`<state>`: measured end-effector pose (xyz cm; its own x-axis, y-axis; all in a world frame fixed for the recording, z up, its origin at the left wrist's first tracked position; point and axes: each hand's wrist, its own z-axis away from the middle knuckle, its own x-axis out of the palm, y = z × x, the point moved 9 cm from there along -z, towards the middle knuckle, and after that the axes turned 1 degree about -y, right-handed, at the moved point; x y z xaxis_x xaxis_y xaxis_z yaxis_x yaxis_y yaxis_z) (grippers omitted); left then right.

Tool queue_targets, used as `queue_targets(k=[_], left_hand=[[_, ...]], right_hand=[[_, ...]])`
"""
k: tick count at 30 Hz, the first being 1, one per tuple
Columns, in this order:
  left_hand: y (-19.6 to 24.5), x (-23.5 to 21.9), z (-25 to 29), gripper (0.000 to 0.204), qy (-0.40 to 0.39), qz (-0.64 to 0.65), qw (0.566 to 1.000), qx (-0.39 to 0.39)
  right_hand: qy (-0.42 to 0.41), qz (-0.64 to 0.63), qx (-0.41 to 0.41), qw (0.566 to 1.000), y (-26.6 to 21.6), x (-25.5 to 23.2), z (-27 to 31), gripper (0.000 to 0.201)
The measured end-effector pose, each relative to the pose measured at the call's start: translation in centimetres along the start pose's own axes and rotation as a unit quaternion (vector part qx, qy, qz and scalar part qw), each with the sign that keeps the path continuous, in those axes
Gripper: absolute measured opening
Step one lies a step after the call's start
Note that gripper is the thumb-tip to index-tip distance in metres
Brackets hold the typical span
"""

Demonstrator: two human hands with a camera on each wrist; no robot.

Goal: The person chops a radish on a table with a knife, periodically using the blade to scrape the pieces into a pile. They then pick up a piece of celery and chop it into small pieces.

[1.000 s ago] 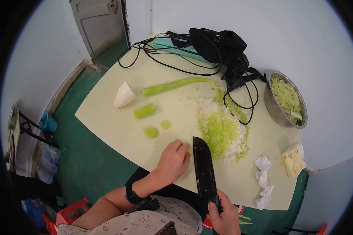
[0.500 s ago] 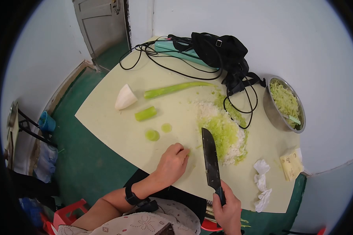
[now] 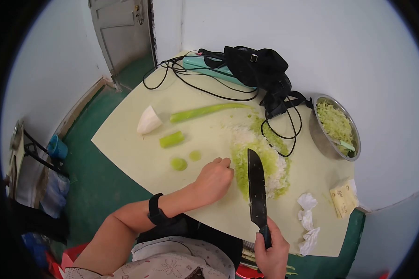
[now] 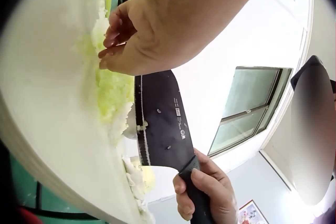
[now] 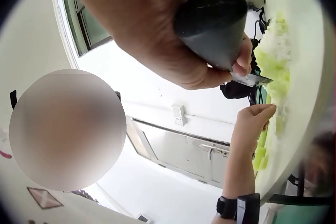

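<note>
In the head view my right hand (image 3: 273, 247) grips the black handle of a kitchen knife (image 3: 257, 186), its dark blade raised with small bits stuck on it. The blade overlaps a heap of finely chopped green and white vegetable (image 3: 246, 172). My left hand (image 3: 214, 180) is at the heap's left edge, its fingers curled. In the left wrist view the left hand's fingertips (image 4: 107, 58) are bent down close to the heap, with nothing visible between them. Left of it lie pale green round slices (image 3: 179, 163), a short green stalk piece (image 3: 172, 139) and a longer green stalk (image 3: 209, 111).
A white cone-shaped vegetable end (image 3: 149, 121) lies at the left. A steel bowl (image 3: 322, 138) of green shreds stands at the right, near crumpled tissues (image 3: 307, 218) and a yellow packet (image 3: 343, 202). A black bag (image 3: 260, 69) and cables sit at the back.
My left hand has moved right and up to the chopped heap; a small green bit showed at its fingertips before. The knife, still gripped in my right hand, has shifted right and become more upright.
</note>
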<state>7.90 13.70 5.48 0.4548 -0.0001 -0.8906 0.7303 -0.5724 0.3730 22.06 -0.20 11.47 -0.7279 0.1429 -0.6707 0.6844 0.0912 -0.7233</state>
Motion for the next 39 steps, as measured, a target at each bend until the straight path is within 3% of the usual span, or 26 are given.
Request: queue_targets(k=[2,6,9,11,15,20,23,24,26,27,30,39], left_hand=[[-0.1,0.6,-0.6,0.004,-0.013,-0.019,1.000,0.000],[-0.9,1.8,-1.5,0.005,-0.029,-0.012,0.999,-0.030],[-2.2,3.1,-2.5,0.007,-0.123,0.017,0.991,-0.043],[-3.1,1.8,-2.8,0.009,-0.133,0.057,0.987,-0.072],[-4.4,-0.5,-1.3,0.010,-0.177,0.079,0.976,-0.102],[-4.1,0.8,0.4,0.010,-0.186,0.089,0.977,-0.050],[-3.9,0.7,0.6,0.012,-0.181,0.093,0.978,-0.044],[-3.9,0.6,0.7,0.013,-0.181,0.093,0.978,-0.045],[-3.8,0.0,0.9,0.015,-0.172,0.091,0.980,-0.040],[-3.8,-0.4,1.0,0.017,-0.167,0.089,0.981,-0.037],[-3.6,-2.1,2.3,0.020,-0.086,0.148,0.981,-0.093],[-1.0,-1.5,5.1,0.018,0.120,0.111,0.984,-0.070]], right_hand=[[-0.014,-0.029,0.032,0.999,0.9,0.2,0.5,0.036],[0.009,-0.015,-0.018,1.000,1.6,0.1,0.8,0.039],[0.017,-0.012,-0.045,0.999,2.9,0.6,1.4,0.042],[0.018,-0.019,-0.033,0.999,1.2,-0.6,1.2,0.035],[-0.004,-0.030,-0.007,1.000,1.9,-0.2,1.7,0.034],[-0.005,-0.032,-0.033,0.999,1.7,0.6,1.5,0.035],[0.017,-0.038,-0.085,0.996,3.1,1.9,1.7,0.049],[0.000,-0.033,-0.061,0.998,2.9,1.7,1.6,0.044],[-0.036,-0.026,-0.013,0.999,1.7,1.3,1.5,0.035],[-0.026,-0.021,-0.030,0.999,1.3,1.3,1.4,0.036],[-0.021,-0.007,-0.063,0.998,0.2,1.7,1.2,0.038],[-0.115,0.064,-0.060,0.990,-2.0,3.9,-0.6,0.046]])
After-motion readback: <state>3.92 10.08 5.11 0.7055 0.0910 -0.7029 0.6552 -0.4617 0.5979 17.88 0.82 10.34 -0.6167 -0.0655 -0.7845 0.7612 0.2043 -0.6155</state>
